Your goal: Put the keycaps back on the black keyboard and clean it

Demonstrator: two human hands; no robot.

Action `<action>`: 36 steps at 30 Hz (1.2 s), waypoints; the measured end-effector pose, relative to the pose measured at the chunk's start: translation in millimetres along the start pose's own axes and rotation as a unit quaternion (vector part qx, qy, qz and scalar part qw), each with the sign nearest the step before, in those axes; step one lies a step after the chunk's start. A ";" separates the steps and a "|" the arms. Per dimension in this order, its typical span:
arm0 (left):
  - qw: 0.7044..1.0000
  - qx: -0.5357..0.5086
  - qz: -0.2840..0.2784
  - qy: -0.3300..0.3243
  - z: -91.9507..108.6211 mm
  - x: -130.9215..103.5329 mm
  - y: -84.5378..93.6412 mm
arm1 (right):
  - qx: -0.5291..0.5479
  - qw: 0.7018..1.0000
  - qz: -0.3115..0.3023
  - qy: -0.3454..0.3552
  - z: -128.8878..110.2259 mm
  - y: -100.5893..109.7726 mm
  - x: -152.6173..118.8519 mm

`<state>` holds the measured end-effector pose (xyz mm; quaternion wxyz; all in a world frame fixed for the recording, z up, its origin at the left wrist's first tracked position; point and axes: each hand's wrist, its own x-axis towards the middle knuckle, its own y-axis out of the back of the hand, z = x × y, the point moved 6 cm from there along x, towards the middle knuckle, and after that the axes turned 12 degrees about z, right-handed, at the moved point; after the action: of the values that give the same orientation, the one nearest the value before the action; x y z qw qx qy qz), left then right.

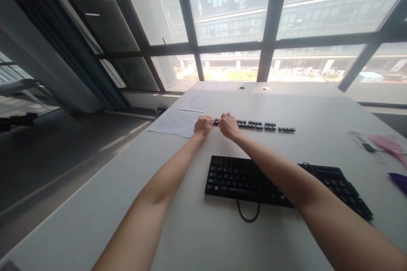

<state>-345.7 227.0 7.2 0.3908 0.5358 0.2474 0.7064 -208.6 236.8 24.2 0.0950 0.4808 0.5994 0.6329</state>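
Observation:
Both hands reach forward to the left end of a row of small black keycaps [251, 124] on the white table. My left hand [203, 126] is closed, its fingertips at the leftmost keycaps [216, 121]. Close on the other side of these keycaps is my right hand [228, 125], fingers bent and touching the row; what lies under them is hidden. Nearer to me lies a black keyboard [235, 178], partly covered by my right forearm, with a loop of black cable [249, 219] at its front edge.
White paper sheets [176, 122] lie left of the row on the table [178, 228]. A pink item [384, 143] and a purple item [399, 181] are at the far right. Two round holes are near the back edge, before large windows. A curtain hangs at the left.

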 end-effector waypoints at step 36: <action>0.929 -0.342 -0.083 0.113 54.1 -155.5 101.2 | 0.377 0.914 0.019 -0.148 -47.6 54.0 -145.1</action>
<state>-304.6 38.3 13.8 0.5773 0.2640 0.0772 0.7688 -142.9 89.8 7.0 -0.0182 0.5802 0.7635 0.2830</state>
